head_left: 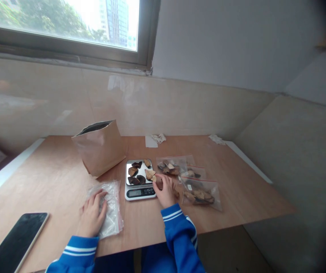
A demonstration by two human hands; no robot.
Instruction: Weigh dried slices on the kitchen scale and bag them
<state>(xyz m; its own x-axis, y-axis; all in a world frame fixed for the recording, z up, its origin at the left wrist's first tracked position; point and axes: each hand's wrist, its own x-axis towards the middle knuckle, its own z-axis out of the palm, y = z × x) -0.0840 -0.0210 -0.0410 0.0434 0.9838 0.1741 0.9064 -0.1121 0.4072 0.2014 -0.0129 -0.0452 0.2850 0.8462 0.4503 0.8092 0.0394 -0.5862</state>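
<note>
A small kitchen scale (129, 191) with a display on its front stands near the middle of the table. Several dried brown pieces, dark and tan, like dried slices or peel (133, 171), lie on its shiny plate. At the plate's right edge, the thumb and fingers of my right hand (165, 190) pinch a pale dried piece (154, 178). My left hand (93, 214) rests with fingers spread on a stack of clear zip bags (113, 206), left of the scale. The scale's reading is too small to make out.
Several filled zip bags (202, 195) of dried pieces lie right of the scale. A brown paper bag (103, 148) stands upright with its top open at the back left. A phone (17, 240) lies at the front left. Crumpled paper (159, 138) sits by the wall.
</note>
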